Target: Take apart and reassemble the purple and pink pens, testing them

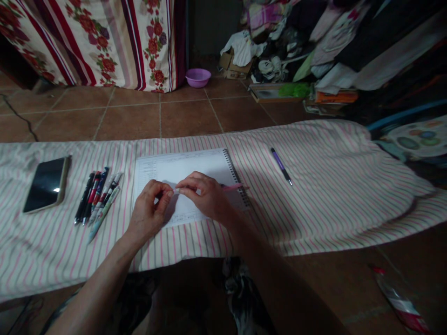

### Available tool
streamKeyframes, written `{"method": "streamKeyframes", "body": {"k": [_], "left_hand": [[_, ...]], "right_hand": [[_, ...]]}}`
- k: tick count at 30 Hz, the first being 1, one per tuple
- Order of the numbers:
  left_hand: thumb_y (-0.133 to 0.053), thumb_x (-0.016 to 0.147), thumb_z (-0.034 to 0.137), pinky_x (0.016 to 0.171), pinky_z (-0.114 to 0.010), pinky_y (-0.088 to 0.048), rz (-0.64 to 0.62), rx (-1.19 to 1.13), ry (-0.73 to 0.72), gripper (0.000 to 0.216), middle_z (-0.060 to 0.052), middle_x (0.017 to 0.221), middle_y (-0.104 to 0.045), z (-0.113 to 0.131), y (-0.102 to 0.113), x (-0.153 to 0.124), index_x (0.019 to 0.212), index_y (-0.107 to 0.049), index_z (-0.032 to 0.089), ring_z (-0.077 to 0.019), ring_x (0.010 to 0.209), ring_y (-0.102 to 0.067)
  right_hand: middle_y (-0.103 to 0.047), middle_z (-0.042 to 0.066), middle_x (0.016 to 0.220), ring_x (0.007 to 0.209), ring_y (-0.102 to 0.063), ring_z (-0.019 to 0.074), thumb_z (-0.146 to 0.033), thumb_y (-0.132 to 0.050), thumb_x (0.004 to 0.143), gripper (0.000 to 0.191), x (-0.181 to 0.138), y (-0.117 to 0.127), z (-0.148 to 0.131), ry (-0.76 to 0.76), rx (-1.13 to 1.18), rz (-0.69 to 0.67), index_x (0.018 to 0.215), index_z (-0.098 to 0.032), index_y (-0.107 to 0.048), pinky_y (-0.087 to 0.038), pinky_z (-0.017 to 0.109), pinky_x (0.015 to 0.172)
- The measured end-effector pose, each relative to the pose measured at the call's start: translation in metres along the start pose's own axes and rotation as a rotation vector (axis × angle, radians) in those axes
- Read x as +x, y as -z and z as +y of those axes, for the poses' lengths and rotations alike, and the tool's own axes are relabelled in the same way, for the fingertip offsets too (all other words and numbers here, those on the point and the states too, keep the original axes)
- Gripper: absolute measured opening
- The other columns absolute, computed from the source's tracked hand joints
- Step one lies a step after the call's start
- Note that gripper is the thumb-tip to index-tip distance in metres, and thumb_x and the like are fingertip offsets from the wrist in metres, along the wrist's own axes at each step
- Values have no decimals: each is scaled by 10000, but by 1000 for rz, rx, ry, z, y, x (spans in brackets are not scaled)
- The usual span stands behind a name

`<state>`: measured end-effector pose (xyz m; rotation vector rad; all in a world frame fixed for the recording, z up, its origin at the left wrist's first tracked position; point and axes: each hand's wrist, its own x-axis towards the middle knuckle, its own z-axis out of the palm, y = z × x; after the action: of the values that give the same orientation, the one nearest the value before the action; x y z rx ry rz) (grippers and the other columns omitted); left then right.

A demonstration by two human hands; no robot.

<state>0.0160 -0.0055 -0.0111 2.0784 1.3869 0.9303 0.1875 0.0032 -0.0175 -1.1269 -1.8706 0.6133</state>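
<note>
A slim pink pen (232,187) runs through my right hand (206,193), which is closed around its middle; its back part sticks out to the right, over the notebook's binding. At the other end, the thumb and forefinger of my left hand (150,204) pinch a small pale tip, partly hidden by the fingers. Whether that tip is a cap or the pen's own end, I cannot tell. Both hands are over an open spiral notebook (195,163) with a mostly blank white page and printed lines along its edges.
Several pens (99,195) lie side by side left of the notebook, with a dark-screened phone (45,184) beyond them. A purple pen (281,165) rests to the right. Striped cloth (331,186) covers the table. A purple basin (198,78) and a plastic bottle (401,300) are on the tiled floor.
</note>
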Motion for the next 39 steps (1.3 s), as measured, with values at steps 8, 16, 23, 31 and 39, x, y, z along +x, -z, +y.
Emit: {"method": "streamKeyframes", "body": {"k": [8,16,23,31,39], "left_hand": [[-478,846,262,646,-270,-424,3,8,-15,118,-9,764,-530,-1,1,0,789,-540,179,-131,701,-505],[-469,845,275,648,-283,-431,-7,22,-9,126,-11,768,-528,-2,0,0,792,-542,187,-135,703,-505],[-471,852,260,650,-282,-419,-22,21,-11,117,-13,768,-508,-1,1,0,795,-536,181,-136,702,-491],[-459,850,264,643,-287,-423,-25,39,-9,127,-12,767,-503,0,1,1,785,-535,185,-139,695,-490],[-451,852,274,652,-289,-433,-19,56,-6,132,-12,772,-505,1,1,0,785,-532,195,-143,698,-502]], "right_hand": [[-639,26,802,772,-592,124,-158,-607,791,81,0,0,0,-14,-5,-17,831,-178,-675,-450,242,729],[-636,21,796,767,-592,121,-166,-612,788,70,-1,-1,1,-23,9,-15,820,-186,-672,-451,242,724],[-638,20,809,772,-591,120,-180,-601,800,77,-1,-1,2,-28,0,-32,829,-193,-671,-447,241,724],[-641,20,808,774,-589,119,-189,-601,801,78,-1,-2,2,-27,-8,-26,831,-189,-673,-443,240,725],[-643,19,812,783,-592,119,-186,-602,802,76,-1,-1,2,-26,-14,-32,834,-191,-671,-446,240,735]]}}
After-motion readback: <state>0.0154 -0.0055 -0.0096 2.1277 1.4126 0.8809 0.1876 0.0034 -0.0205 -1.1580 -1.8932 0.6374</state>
